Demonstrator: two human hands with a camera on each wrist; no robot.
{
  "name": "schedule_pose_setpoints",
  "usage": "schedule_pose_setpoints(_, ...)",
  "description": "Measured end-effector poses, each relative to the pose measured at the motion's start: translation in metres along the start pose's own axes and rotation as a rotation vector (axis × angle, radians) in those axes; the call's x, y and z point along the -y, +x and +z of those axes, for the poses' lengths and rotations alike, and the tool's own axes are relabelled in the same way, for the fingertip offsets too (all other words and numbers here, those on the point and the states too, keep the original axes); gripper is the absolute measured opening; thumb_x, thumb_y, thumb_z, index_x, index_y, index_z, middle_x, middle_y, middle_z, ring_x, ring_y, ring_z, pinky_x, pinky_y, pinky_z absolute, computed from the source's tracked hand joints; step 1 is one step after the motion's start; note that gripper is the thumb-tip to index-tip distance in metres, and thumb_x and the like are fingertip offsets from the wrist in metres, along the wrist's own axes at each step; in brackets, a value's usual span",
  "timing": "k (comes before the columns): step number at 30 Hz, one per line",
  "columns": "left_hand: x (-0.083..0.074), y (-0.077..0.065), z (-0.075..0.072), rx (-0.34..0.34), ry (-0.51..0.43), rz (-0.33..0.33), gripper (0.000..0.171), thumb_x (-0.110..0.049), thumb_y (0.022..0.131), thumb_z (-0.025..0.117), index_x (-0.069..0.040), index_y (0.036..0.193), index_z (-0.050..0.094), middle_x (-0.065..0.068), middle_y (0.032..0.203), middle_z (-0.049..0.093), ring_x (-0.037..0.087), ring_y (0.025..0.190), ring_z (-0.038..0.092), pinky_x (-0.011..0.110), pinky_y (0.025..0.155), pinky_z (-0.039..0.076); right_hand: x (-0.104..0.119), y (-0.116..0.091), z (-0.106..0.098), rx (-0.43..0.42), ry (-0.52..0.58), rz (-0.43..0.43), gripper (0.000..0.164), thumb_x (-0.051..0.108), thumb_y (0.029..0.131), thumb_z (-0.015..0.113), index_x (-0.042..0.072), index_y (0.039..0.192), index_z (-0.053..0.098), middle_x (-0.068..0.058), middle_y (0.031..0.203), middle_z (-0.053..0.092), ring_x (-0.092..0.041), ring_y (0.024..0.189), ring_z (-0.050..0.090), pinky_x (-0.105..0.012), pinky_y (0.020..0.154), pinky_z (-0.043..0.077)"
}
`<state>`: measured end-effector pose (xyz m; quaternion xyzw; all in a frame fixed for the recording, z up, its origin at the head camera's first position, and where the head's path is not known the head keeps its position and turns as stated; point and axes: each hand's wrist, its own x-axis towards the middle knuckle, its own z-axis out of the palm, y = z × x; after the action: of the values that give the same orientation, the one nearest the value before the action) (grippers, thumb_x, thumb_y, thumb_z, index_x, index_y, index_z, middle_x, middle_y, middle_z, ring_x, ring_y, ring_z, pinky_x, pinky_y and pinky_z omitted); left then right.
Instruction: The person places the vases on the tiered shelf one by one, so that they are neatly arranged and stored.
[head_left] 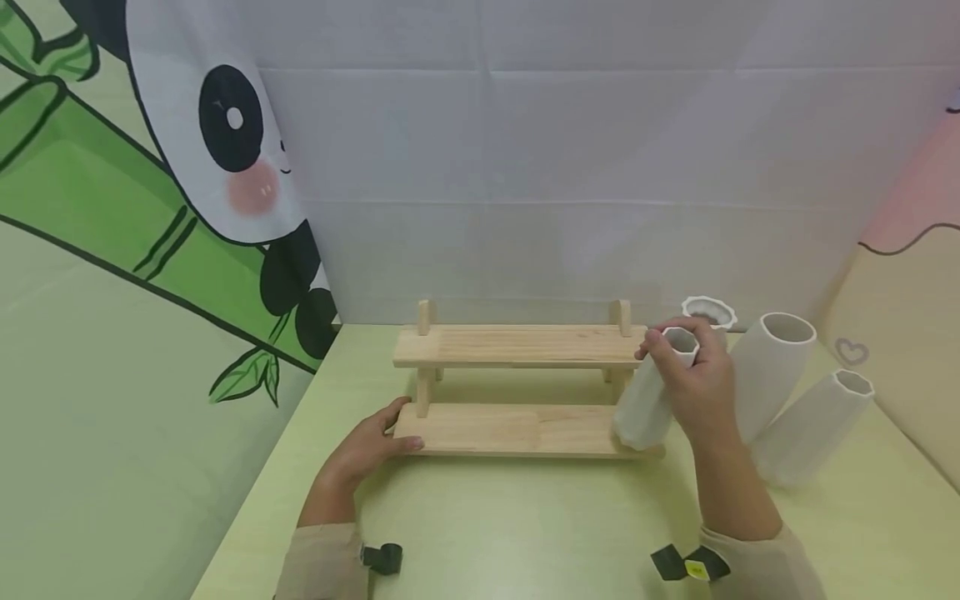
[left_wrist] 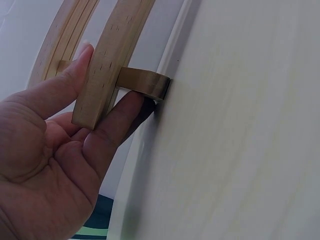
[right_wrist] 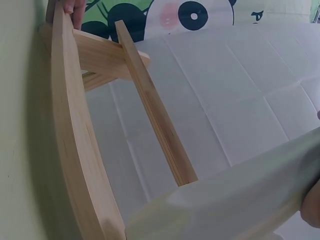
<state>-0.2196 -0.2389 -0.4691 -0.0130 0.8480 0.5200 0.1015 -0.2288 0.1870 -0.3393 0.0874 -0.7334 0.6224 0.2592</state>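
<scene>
A two-tier wooden shelf (head_left: 480, 429) stands on the table. At the left end of its lower board, my left hand (head_left: 367, 446) grips the wood; the left wrist view has the board (left_wrist: 107, 65) between thumb and fingers. My right hand (head_left: 701, 383) holds a white vase (head_left: 645, 404) near its narrow top opening. That vase leans, its base over the right end of the lower board. In the right wrist view the vase (right_wrist: 225, 195) crosses the lower right, overlapping the shelf (right_wrist: 75, 135), and only a bit of the holding hand (right_wrist: 312, 205) shows.
To the right of my right hand stand a wide white vase (head_left: 772, 367) and a smaller angular one (head_left: 817, 425). Behind the hand shows a fluted white rim (head_left: 708, 311). A pale hanging sheet (head_left: 525, 167) backs the table (head_left: 510, 525), and a panda-print cloth (head_left: 150, 333) borders its left side.
</scene>
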Motion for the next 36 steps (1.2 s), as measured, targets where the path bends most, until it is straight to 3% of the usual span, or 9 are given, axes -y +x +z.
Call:
schedule_pose_setpoints(8,-0.001,0.000,0.000,-0.011,-0.010,-0.032,0.094,-0.038,0.078,0.081,-0.017,0.155,0.031,0.017,0.159,0.029,0.041,0.144,0.031,0.066,0.112,0.026,-0.003,0.001,0.010,0.039,0.032,0.011,0.020,0.021,0.093,0.068,0.005,0.101,0.059,0.002,0.075,0.070,-0.011,0.075,0.070,-0.022,0.069,0.051)
schedule_pose_setpoints(36,-0.004,0.002,0.006,-0.018,-0.018,0.000,0.090,-0.036,0.080,0.079,-0.018,0.154,0.032,0.015,0.158,0.033,0.040,0.141,0.037,0.066,0.111,0.026,-0.002,0.000,0.033,0.128,0.086,-0.030,0.020,0.020,0.094,0.068,0.004,0.101,0.059,-0.003,0.079,0.069,-0.013,0.076,0.069,-0.022,0.066,0.053)
